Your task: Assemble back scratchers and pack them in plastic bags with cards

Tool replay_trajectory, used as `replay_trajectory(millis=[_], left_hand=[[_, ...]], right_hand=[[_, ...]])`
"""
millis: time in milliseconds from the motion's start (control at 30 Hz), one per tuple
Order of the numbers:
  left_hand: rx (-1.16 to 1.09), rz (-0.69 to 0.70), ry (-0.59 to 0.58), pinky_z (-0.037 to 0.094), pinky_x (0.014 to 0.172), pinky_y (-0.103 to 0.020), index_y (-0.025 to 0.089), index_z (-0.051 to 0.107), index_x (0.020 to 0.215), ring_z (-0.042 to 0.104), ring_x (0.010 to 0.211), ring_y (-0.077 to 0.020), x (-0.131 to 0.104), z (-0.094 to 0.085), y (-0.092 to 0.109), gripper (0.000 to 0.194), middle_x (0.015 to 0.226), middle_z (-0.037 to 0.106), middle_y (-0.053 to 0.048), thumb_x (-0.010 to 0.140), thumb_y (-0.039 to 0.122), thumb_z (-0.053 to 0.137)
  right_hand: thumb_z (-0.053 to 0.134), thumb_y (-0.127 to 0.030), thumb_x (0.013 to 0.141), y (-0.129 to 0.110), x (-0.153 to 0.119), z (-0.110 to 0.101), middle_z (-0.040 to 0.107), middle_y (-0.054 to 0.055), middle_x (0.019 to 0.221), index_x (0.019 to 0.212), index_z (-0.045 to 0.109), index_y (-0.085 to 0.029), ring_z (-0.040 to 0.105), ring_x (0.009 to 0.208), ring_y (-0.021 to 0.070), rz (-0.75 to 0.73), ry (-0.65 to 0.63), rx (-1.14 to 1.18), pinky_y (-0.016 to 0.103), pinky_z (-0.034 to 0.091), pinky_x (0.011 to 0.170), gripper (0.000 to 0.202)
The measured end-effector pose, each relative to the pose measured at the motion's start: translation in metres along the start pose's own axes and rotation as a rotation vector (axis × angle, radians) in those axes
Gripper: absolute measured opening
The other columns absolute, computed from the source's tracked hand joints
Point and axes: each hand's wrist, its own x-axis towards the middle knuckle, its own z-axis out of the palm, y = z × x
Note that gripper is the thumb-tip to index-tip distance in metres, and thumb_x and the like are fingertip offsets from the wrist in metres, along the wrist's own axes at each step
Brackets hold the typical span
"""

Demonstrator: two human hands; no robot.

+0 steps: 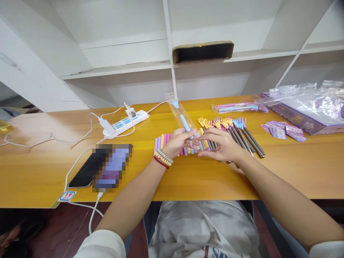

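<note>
Pinching blue back scratcher (184, 122) in plastic bag (170, 96) with left hand (176, 141), extending beyond thumb; curving right hand (223, 145) at near end, can't tell if pinching. Likely adjusting bag; next needs steady grip.

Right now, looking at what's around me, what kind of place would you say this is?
Probably a small packing workspace, perhaps in an office or shop: a long wooden table against white shelving, rows of loose back-scratcher parts, and a box piled with clear plastic bags.
</note>
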Motion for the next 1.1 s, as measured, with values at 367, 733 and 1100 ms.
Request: replay_trajectory(millis=[367,733,1100], left_hand=[[0.161,-0.022,-0.17,0.04,0.042,-0.016,0.011,0.059,0.089,0.066,0.063,-0.0154,-0.004,0.005,-0.007,0.038,0.076,0.069,-0.011,0.078,0.047,0.061],[0.062,-0.04,-0.299,0.046,0.051,-0.02,0.011,0.058,0.098,0.067,0.07,-0.0174,-0.007,0.011,-0.004,0.062,0.078,0.068,-0.012,0.079,0.068,0.041],[0.311,0.089,-0.239,0.032,0.042,-0.016,0.016,0.055,0.114,0.054,0.055,-0.0084,-0.014,0.005,0.003,0.045,0.069,0.059,-0.002,0.078,0.042,0.061]], right_hand=[[0.055,-0.026,0.086,0.0,0.002,0.004,0.058,0.005,0.075,0.081,0.058,-0.017,0.055,0.071,0.0141,0.085,0.115,-0.043,0.028,0.045,0.065,0.01],[0.054,-0.026,0.086,0.004,-0.002,0.009,0.058,0.001,0.068,0.078,0.056,-0.017,0.051,0.061,0.0099,0.116,0.104,-0.105,0.023,0.04,0.057,0.013],[0.066,-0.045,0.075,0.004,-0.001,0.009,0.054,-0.001,0.066,0.086,0.047,-0.018,0.045,0.053,0.0084,0.456,0.151,0.0,0.022,0.035,0.049,0.035]])
